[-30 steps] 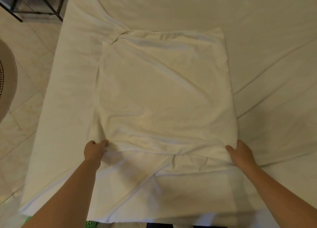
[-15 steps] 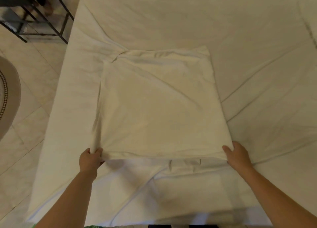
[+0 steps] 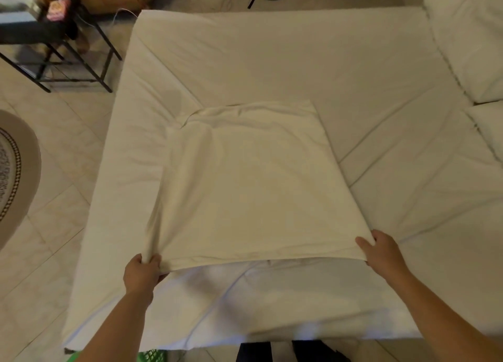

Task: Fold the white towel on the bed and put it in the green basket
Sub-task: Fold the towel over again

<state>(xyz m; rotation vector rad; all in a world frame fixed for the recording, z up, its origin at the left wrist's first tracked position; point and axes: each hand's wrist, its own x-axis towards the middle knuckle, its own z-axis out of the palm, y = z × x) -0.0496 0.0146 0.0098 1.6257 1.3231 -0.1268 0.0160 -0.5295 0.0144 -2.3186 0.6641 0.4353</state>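
The white towel (image 3: 253, 187) lies spread as a large rectangle on the bed (image 3: 272, 62), its near edge lifted off the sheet. My left hand (image 3: 141, 273) pinches the near left corner. My right hand (image 3: 381, 253) grips the near right corner. A sliver of the green basket (image 3: 151, 356) shows at the bottom edge, under the foot of the bed beside my left forearm.
Two white pillows (image 3: 473, 49) lie at the right side of the bed. A black metal-framed table (image 3: 54, 49) stands on the tiled floor at the upper left. A round rug (image 3: 13, 171) lies at the left edge. Bags sit beyond the bed.
Both hands have raised the towel's near edge off the sheet. The view has tilted up and back, so the whole bed, pillows and table appear.
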